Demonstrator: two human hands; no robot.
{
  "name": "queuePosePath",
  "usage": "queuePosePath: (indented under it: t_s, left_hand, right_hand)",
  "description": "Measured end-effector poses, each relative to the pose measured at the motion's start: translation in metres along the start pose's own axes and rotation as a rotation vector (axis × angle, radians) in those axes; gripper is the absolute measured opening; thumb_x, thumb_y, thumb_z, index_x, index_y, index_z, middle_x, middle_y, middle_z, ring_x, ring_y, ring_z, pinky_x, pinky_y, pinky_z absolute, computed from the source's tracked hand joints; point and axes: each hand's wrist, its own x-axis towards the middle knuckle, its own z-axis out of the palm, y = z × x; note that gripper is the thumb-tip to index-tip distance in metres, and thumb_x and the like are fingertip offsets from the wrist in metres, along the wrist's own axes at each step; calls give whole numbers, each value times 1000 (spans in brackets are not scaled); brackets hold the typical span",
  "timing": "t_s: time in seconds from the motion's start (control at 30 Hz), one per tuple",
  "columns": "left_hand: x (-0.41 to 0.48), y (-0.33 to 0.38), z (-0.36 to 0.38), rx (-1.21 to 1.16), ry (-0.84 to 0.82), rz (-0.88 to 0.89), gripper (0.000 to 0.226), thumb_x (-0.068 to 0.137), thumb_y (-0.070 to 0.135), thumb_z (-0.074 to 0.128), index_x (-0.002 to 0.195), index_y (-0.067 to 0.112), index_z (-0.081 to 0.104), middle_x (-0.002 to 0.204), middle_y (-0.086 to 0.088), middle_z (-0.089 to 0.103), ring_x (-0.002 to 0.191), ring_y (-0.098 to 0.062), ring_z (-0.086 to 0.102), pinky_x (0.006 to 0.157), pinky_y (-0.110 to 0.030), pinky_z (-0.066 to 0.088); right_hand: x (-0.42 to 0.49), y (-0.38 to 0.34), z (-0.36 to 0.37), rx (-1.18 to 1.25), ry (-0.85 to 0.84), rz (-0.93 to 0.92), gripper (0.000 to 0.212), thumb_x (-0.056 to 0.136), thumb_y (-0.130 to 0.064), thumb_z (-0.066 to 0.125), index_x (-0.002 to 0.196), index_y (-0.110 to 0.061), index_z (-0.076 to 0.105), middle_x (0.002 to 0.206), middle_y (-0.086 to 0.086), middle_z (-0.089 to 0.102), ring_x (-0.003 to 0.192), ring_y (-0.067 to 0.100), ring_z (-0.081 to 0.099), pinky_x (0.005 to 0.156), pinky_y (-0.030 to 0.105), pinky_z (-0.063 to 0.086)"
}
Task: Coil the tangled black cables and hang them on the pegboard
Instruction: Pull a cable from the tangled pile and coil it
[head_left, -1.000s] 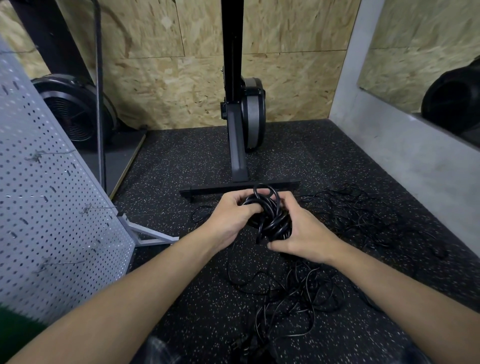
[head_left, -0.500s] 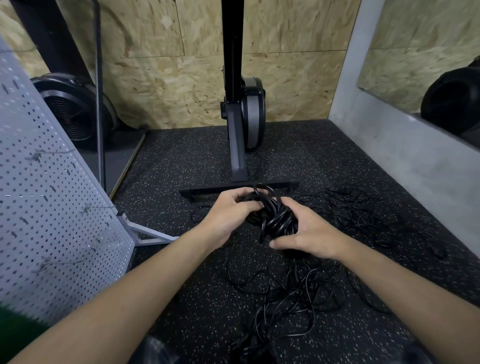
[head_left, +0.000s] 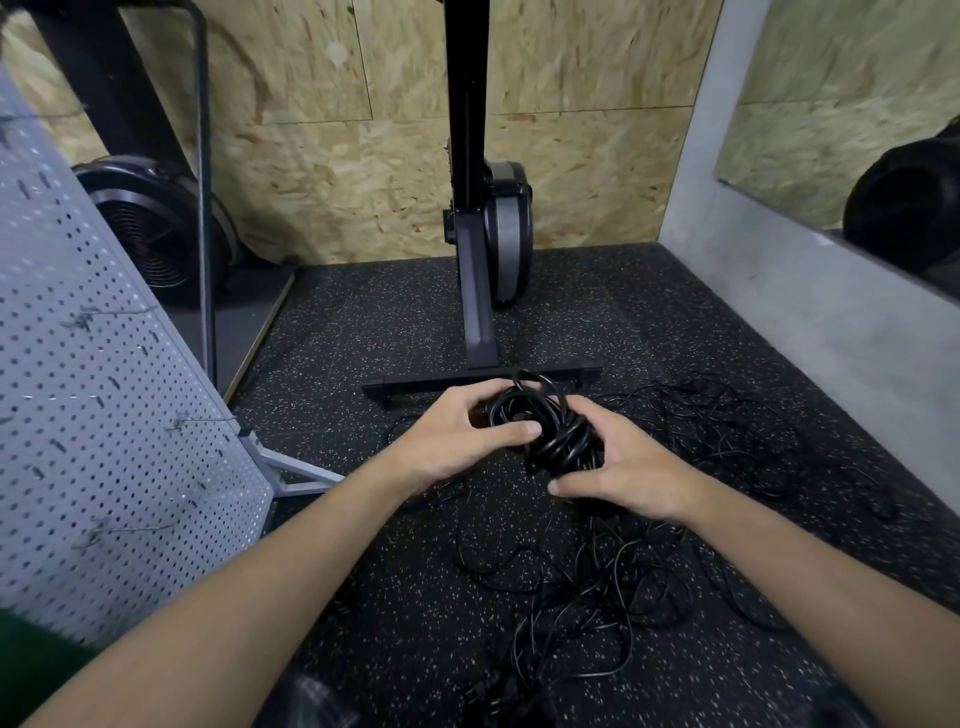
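Gripping thick bundle of coiled black rubber cable (head_left: 553, 434) with curled left hand (head_left: 454, 436) and curled right hand (head_left: 626, 475), probably stopping loops springing apart. Leaving loose tangle of thin black cables (head_left: 597, 587) on floor beneath wrists. Saving grey perforated metal pegboard (head_left: 104, 415), left of left hand, for hanging.

Arms outstretched, left hand (head_left: 457, 439) and right hand (head_left: 626, 478) both curled.
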Motion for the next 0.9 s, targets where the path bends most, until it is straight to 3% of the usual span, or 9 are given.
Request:
queuePosePath:
  t_s: [0.27, 0.37, 0.53, 0.67, 0.77, 0.83, 0.9]
  left_hand:
    - [3, -10, 10, -51, 71, 45, 33, 99, 9, 69, 132, 14, 66, 124, -1, 74, 118, -11, 68, 103, -26, 52]
    - [4, -9, 9, -52, 57, 35, 32, 101, 10, 67, 132, 15, 64, 125, -1, 73, 118, -10, 68, 104, -24, 51]
    - [4, -14, 6, 31, 4, -33, 31, 104, 30, 64, 133, 20, 62, 127, 6, 71, 116, -4, 66, 98, -20, 51]
    - [3, -18, 7, -79, 36, -105, 35, 99, 41, 69, 130, 27, 64, 124, 9, 73, 114, -4, 68, 97, -24, 54]
    - [2, -20, 6, -170, 33, -169, 50, 89, 53, 74, 132, 30, 65, 123, 7, 74, 114, -12, 70, 93, -28, 55]
    - [4, -23, 2, -369, 29, -228, 56, 83, 36, 83, 134, 25, 63, 117, -3, 76, 105, -19, 73, 83, -30, 58]
    - [4, -25, -1, -404, 48, -233, 57, 82, 6, 85, 133, 19, 63, 109, -11, 76, 95, -23, 73, 81, -26, 59]
  right_hand:
    - [-1, -3, 6, 2, 26, -28, 79, 77, -2, 87, 141, -35, 52, 132, -9, 61, 116, -4, 61, 95, 11, 46]
    - [0, -2, 4, 7, 30, -5, 78, 76, -9, 89, 141, -33, 53, 131, -11, 65, 119, 1, 63, 107, 26, 47]
    - [-2, 2, 3, 37, 14, 41, 72, 78, -10, 89, 138, -33, 57, 123, -13, 73, 117, 1, 66, 108, 25, 44]
    - [-2, 2, 2, 76, 10, 53, 66, 79, -8, 88, 132, -36, 60, 122, -15, 74, 116, -2, 65, 100, 16, 43]
    - [-1, 4, 1, 134, 30, 67, 62, 79, -9, 88, 128, -37, 62, 124, -19, 72, 120, -2, 63, 107, 23, 41]
    - [0, 9, -3, 177, 73, 86, 60, 78, -15, 89, 128, -36, 64, 126, -18, 71, 123, 0, 61, 116, 35, 38]
    - [0, 11, -6, 193, 105, 107, 57, 77, -19, 89, 126, -35, 65, 125, -17, 72, 122, 0, 62, 118, 39, 38]
